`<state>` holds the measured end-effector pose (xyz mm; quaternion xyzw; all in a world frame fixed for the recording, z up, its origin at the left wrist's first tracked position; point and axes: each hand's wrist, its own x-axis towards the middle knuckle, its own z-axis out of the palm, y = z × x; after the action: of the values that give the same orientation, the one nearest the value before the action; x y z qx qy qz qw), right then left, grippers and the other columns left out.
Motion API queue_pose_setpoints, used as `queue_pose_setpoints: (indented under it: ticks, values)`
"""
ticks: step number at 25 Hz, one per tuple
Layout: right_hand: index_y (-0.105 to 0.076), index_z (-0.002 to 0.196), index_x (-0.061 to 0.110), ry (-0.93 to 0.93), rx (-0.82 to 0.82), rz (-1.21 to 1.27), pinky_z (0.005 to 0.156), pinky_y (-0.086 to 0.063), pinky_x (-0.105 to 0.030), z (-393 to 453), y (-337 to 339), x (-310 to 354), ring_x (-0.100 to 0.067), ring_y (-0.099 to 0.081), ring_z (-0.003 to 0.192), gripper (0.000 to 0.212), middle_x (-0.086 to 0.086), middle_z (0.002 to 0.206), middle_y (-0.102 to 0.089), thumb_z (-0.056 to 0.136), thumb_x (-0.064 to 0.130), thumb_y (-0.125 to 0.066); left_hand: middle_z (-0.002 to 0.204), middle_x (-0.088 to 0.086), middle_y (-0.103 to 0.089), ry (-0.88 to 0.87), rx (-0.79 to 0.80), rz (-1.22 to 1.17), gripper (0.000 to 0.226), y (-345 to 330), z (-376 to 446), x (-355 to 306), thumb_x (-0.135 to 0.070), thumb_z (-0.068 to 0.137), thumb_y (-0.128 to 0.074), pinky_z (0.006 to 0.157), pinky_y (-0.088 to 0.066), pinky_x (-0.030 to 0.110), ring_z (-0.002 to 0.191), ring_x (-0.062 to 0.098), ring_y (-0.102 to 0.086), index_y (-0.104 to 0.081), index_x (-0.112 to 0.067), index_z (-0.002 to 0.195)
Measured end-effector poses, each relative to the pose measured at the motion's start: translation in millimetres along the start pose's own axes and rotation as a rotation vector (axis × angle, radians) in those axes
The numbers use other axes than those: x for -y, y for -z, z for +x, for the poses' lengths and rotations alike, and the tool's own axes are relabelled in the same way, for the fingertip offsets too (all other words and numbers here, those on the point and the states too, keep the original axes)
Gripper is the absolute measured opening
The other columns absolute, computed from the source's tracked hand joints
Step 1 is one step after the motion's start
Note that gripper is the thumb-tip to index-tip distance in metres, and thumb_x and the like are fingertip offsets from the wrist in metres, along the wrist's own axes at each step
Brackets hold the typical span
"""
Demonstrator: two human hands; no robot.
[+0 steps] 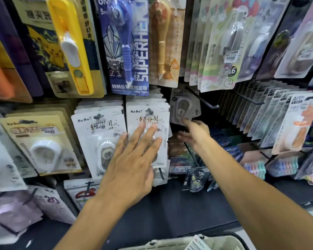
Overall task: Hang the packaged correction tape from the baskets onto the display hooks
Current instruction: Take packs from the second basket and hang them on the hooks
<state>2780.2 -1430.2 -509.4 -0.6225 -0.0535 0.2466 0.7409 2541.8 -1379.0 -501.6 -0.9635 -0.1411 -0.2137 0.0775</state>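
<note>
White "BoBo" pack point(148, 123) under flat left hand point(134, 159).

Two bare forearms in shot, no sleeves showing anywhere up to the frame edge. No watch, no bracelet, no ring, no gloves. The left hand point(132, 159) shows short, plain nails and visible knuckle creases. The right hand point(193, 132) is blurred, its nails hard to make out, its forearm just as uncovered.
</note>
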Motion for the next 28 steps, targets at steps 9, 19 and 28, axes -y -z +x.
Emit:
queue_pose_setpoints:
  ticks: [9, 19, 28]
  values:
    - [-0.064, 0.081, 0.017, -0.018, 0.139, -0.492, 0.041, -0.046, -0.024, -177.5, 139.5, -142.3, -0.014, -0.057, 0.044, 0.020, -0.007, 0.072, -0.072, 0.097, 0.009, -0.057, 0.152, 0.007, -0.048, 0.218, 0.297, -0.342, 0.060, -35.8, -81.6, -58.0, -0.027, 0.090, -0.065, 0.112, -0.041, 0.049, 0.137, 0.033, -0.045, -0.047, -0.019, 0.147]
    - [-0.044, 0.144, 0.022, 0.218, 0.789, -1.692, 0.099, -0.046, -0.036, -227.1, 223.8, -298.9, -0.028, -0.053, 0.126, 0.057, -0.004, 0.141, -0.054, 0.089, 0.013, -0.057, 0.138, 0.007, -0.060, 0.727, 1.180, -0.504, 0.047, -161.4, -285.4, -118.9, -0.015, 0.091, -0.058, 0.089, -0.049, 0.031, 0.120, 0.028, -0.060, -0.055, -0.020, 0.138]
    - [-0.048, 0.142, 0.026, -0.019, 1.077, -1.537, 0.108, -0.032, -0.035, -230.8, 185.0, -357.9, -0.025, -0.043, 0.134, 0.059, -0.002, 0.144, -0.053, 0.088, 0.042, -0.066, 0.152, 0.007, -0.042, 0.601, 1.206, -0.360, 0.076, -197.0, -305.3, -140.4, -0.013, 0.083, -0.074, 0.113, -0.040, 0.046, 0.141, 0.031, -0.036, -0.038, -0.017, 0.150]
